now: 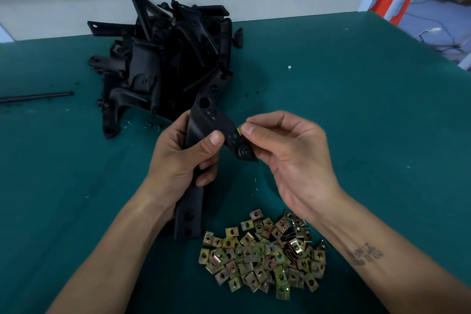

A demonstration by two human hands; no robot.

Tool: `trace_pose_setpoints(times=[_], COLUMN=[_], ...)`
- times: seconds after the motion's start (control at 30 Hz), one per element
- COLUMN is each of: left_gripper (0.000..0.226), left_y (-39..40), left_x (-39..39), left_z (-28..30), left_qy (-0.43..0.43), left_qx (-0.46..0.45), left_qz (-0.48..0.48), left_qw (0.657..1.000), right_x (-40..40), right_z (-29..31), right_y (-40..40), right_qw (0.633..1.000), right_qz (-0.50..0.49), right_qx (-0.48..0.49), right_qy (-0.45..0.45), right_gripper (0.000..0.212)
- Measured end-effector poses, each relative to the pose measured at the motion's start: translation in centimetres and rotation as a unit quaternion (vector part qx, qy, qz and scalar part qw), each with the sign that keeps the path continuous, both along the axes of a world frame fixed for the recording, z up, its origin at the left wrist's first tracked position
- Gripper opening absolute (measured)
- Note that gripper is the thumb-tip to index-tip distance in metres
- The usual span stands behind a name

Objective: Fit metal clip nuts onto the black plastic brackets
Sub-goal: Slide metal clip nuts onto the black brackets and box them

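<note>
Two hands raised: left hand (183, 153) grips bracket (201, 130); right hand (285, 158) pinches clip nut (239, 131) at its edge.

The left hand (183, 155) grips a long black bracket (204, 120) at mid-length, thumb on its face. The right hand (285, 150) pinches a clip nut (239, 130) (only a yellow sliver shows) against the bracket's right edge. Loose clip nuts (265, 255) lie heaped near the table's (356, 109) front edge; a bracket pile (165, 58) sits toward the far edge.

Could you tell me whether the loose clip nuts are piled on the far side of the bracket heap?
No, the pile of clip nuts lies near the person, below the hands, while the bracket heap sits farther back.
</note>
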State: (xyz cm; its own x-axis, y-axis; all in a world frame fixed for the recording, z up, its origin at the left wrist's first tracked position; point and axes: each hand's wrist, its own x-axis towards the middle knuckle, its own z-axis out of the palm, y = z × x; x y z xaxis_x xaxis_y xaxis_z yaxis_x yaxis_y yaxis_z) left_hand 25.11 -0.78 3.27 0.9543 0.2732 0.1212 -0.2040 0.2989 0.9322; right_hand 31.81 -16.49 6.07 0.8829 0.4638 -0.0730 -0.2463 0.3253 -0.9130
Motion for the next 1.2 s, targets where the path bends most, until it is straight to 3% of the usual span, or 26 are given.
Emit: trace_pose_setpoints(times=[0.23,0.5,0.73,0.8,0.87,0.93,1.0,1.2], left_gripper=[0.013,0.018,0.013,0.012,0.014,0.018,0.018,0.006], left_y=[0.1,0.1,0.2,0.2,0.2,0.0,0.0,-0.1], left_x=[0.1,0.1,0.2,0.2,0.3,0.3,0.3,0.2], left_z=[-0.3,-0.3,-0.6,-0.6,-0.7,-0.7,-0.8,-0.8], left_qy=[-0.008,-0.006,-0.017,-0.025,-0.025,-0.016,-0.018,-0.032], left_qx=[0.001,0.006,0.008,0.008,0.014,0.019,0.02,0.012], left_qz=[-0.009,-0.014,-0.028,-0.038,-0.046,-0.043,-0.038,-0.031], left_qw=[1.0,1.0,0.999,0.999,0.999,0.999,0.999,0.999], right_x=[0.2,0.3,0.0,0.3,0.7,0.5,-0.2,-2.7], right_z=[0.0,0.3,0.1,0.6,1.0,1.2,0.9,-0.1], right_y=[-0.2,-0.2,-0.1,-0.4,-0.7,-0.6,-0.1,0.7], right_qw=[0.996,0.982,0.999,0.999,0.995,0.996,0.999,0.996], right_qz=[0.029,0.066,-0.03,0.024,0.069,0.049,0.01,-0.053], right_qx=[0.037,0.047,-0.023,-0.014,-0.019,-0.037,-0.03,0.056], right_qy=[0.075,0.171,-0.01,0.026,0.066,0.063,0.043,0.05], right_gripper=[0.013,0.02,0.01,0.007,0.023,0.022,0.006,0.017])
